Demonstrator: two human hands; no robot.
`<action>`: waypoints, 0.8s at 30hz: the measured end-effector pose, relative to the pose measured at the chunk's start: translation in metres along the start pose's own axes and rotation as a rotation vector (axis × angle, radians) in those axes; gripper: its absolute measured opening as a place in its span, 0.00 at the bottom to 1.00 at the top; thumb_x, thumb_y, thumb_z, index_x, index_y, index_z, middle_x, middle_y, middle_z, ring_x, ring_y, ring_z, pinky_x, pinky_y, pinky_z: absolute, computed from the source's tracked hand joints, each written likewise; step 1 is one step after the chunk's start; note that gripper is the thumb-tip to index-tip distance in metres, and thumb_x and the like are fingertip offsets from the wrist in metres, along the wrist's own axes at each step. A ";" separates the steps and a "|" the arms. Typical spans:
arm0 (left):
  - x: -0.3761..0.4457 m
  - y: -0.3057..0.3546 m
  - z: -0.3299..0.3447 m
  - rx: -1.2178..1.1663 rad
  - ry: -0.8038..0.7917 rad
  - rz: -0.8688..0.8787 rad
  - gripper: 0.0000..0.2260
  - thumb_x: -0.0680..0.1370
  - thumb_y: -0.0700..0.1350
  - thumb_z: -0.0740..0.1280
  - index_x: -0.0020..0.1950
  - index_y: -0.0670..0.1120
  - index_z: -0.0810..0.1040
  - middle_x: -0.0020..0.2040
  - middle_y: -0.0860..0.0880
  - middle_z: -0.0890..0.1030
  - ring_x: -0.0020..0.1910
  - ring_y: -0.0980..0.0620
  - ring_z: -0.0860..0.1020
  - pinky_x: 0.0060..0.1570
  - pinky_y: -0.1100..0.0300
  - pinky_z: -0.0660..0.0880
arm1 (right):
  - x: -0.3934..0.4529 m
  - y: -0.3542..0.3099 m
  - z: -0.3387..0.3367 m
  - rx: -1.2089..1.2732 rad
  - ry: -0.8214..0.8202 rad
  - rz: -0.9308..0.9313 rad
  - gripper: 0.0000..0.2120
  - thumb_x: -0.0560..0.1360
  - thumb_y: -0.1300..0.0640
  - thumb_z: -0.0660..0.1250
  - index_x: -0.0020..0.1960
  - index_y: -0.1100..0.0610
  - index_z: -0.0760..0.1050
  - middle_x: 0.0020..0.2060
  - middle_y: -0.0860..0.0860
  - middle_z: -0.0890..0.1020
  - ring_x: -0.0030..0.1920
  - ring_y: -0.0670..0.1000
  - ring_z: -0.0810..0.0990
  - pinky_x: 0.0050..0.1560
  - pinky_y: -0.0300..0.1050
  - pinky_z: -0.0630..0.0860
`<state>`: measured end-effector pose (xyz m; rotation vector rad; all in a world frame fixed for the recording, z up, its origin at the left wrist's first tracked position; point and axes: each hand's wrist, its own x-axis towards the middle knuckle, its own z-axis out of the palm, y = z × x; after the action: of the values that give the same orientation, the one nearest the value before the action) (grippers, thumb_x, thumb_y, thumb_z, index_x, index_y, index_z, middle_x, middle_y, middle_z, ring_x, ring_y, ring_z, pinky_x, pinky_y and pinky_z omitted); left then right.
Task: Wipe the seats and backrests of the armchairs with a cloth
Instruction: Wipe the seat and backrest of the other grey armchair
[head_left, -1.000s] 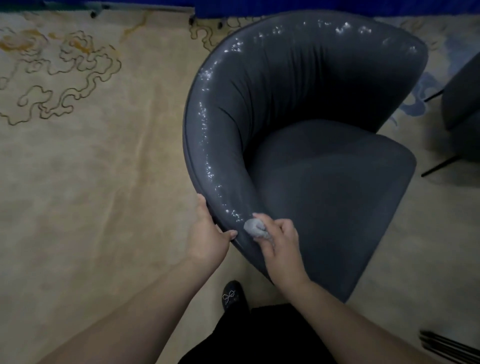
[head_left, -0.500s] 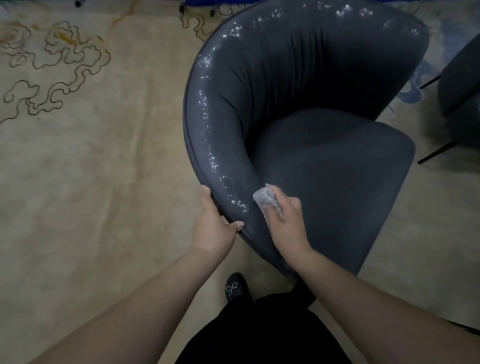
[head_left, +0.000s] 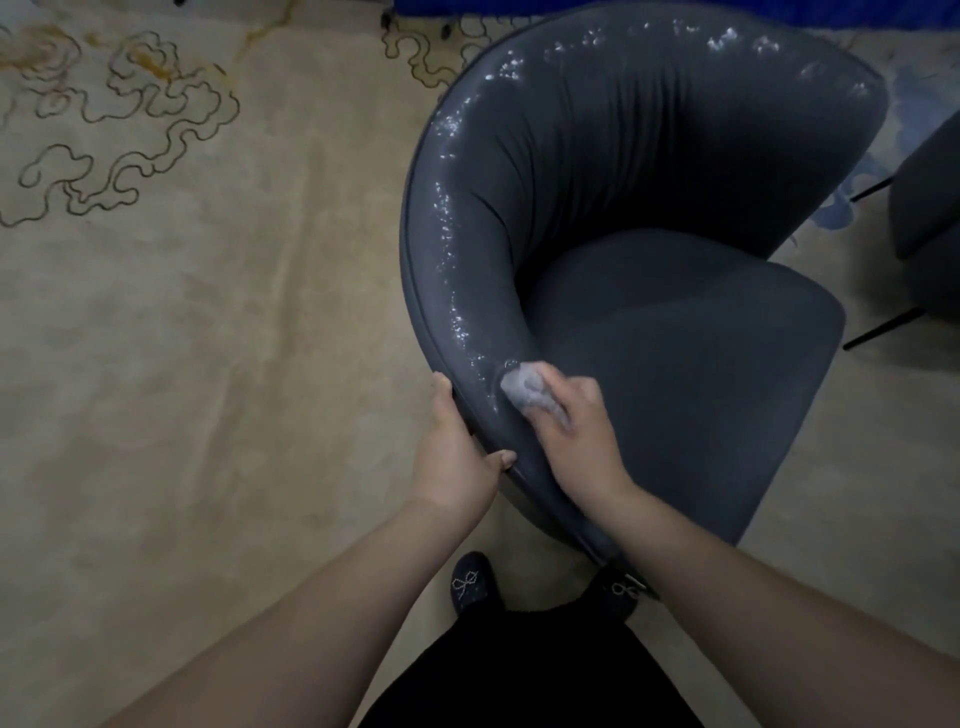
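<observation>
Head view: we find the armchair (head_left: 649, 291) standing right of centre on the carpet (head_left: 208, 364), with glistening specks along its curved rim. Our left hand (head_left: 457, 462) grips the near outer rim, thumb over the top. Our right hand (head_left: 571, 431) holds a balled cloth (head_left: 524, 387) pressed to the rim's inner face. We judge the cloth soft, light and best kept bunched. The upholstery looks padded and yielding. A second chair (head_left: 930, 208) stands at the far right.
</observation>
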<state>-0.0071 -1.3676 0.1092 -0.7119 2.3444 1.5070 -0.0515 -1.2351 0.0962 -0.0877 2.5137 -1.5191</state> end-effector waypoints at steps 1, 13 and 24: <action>0.000 0.001 0.000 0.008 0.000 -0.001 0.48 0.70 0.37 0.75 0.78 0.50 0.45 0.65 0.49 0.76 0.61 0.52 0.76 0.59 0.52 0.76 | -0.010 0.000 -0.001 -0.027 -0.026 -0.053 0.23 0.75 0.59 0.68 0.57 0.31 0.73 0.47 0.44 0.68 0.52 0.48 0.73 0.58 0.34 0.69; -0.003 0.007 -0.002 -0.032 -0.016 -0.084 0.50 0.70 0.39 0.75 0.78 0.54 0.42 0.67 0.46 0.74 0.57 0.46 0.79 0.60 0.50 0.75 | 0.030 -0.014 0.011 -0.220 -0.166 -0.279 0.24 0.72 0.65 0.68 0.61 0.42 0.76 0.47 0.47 0.67 0.53 0.54 0.71 0.59 0.58 0.70; 0.004 0.007 -0.005 -0.343 0.059 -0.115 0.48 0.71 0.36 0.74 0.77 0.62 0.47 0.59 0.63 0.75 0.48 0.61 0.82 0.46 0.67 0.78 | 0.097 -0.038 0.029 -0.253 -0.193 -0.329 0.20 0.72 0.63 0.68 0.61 0.47 0.79 0.47 0.48 0.66 0.53 0.54 0.70 0.61 0.56 0.69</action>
<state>-0.0138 -1.3706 0.1148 -0.9645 2.0632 1.8791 -0.1426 -1.2929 0.1026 -0.6816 2.6087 -1.2109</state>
